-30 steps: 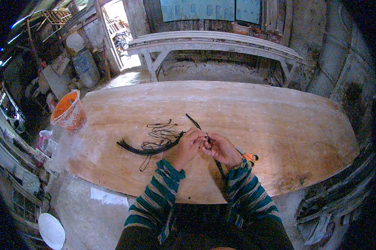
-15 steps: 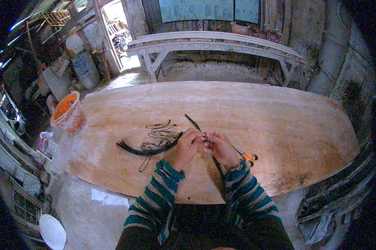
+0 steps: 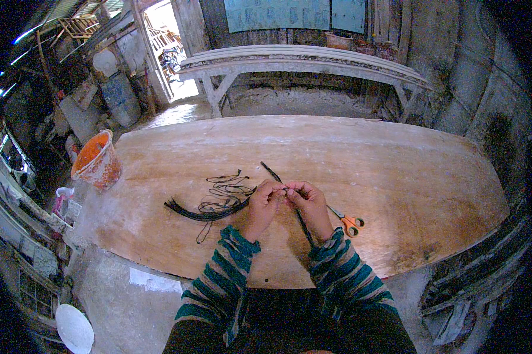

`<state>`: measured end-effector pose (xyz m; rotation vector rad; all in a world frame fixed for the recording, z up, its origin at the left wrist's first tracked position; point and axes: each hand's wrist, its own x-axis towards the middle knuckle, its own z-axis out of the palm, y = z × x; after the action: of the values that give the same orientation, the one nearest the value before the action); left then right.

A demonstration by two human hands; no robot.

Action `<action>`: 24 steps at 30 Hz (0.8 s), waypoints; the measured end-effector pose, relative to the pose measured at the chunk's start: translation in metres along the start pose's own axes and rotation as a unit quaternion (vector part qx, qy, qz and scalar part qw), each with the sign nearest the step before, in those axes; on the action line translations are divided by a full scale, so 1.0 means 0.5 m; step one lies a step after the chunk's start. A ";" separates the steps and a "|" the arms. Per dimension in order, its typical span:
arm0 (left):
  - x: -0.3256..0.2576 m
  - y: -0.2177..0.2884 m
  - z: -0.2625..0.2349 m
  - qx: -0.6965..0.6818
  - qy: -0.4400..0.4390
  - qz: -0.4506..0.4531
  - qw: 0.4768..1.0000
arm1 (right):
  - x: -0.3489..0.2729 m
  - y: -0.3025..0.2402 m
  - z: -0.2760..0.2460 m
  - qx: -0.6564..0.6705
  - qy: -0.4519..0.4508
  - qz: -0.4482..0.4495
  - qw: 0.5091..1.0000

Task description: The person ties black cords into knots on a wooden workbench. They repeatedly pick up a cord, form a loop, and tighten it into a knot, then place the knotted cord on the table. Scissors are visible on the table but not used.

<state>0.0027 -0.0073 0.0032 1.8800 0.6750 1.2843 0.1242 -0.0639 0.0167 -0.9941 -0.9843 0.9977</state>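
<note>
Both my hands meet over the middle of the wooden table [image 3: 407, 177]. My left hand [image 3: 264, 206] is closed, pinching a black cord [image 3: 270, 171] with its fingertips. Against it, my right hand [image 3: 310, 206] also pinches the cord, thumb and fingers pressed together. One end of the cord sticks out beyond the hands, and the other hangs down beneath my right hand. A bundle of black cords [image 3: 210, 216] lies left of my left hand, with thin looped string [image 3: 224, 187] behind it. Orange-handled scissors [image 3: 351, 225] rest just right of my right hand.
An orange bucket [image 3: 97, 162] crusted with white stands at the table's left end. Behind the table runs a long whitish bench [image 3: 301, 56]. A white round lid or basin [image 3: 74, 328] is on the floor at the lower left.
My right hand has shifted slightly up and left, closer against my left hand. More of the scissors now shows. The bundle and string have stayed put.
</note>
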 end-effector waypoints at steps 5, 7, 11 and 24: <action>-0.003 0.021 -0.003 0.089 0.014 0.051 0.995 | 0.002 -0.001 -0.005 -0.002 -0.010 0.002 1.000; -0.007 0.020 -0.001 0.088 0.025 0.046 0.995 | 0.001 0.001 -0.004 0.002 -0.007 -0.001 1.000; -0.010 0.039 -0.004 0.078 0.027 0.041 0.996 | 0.001 0.011 -0.001 -0.022 0.001 -0.018 1.000; -0.007 0.016 0.005 -0.105 0.024 -0.124 0.986 | 0.002 0.016 -0.001 0.156 -0.094 0.077 0.980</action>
<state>0.0037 -0.0154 0.0073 1.5470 0.7432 1.1914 0.1232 -0.0614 0.0090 -0.7313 -0.8789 1.3480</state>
